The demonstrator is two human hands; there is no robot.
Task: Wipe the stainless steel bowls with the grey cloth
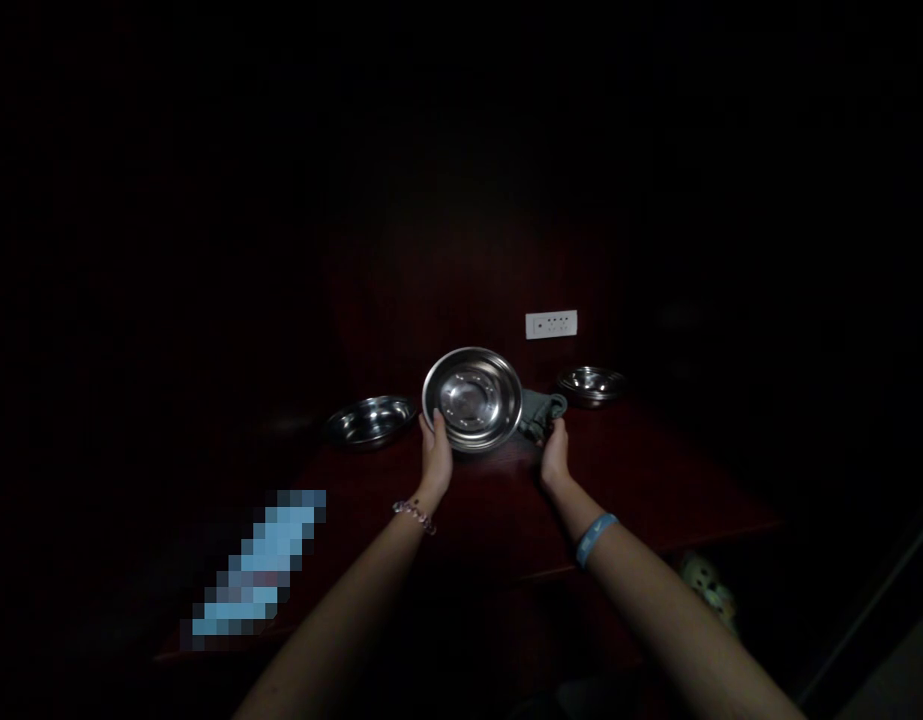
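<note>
My left hand grips the lower left rim of a shiny metal bowl, its thumb over the edge. The bowl is tilted so that its inside faces me. To its right, my right hand is closed on a grey-green cloth, which partly passes behind the bowl's right edge. A second metal bowl rests on the dark red table to the left. Farther back on the right sits another metal bowl, perhaps stacked with one more.
A white socket panel is on the back wall. At the table's front left lies a blurred-out blue item. A pale spotted object shows below the table edge at the right. The surroundings are very dark.
</note>
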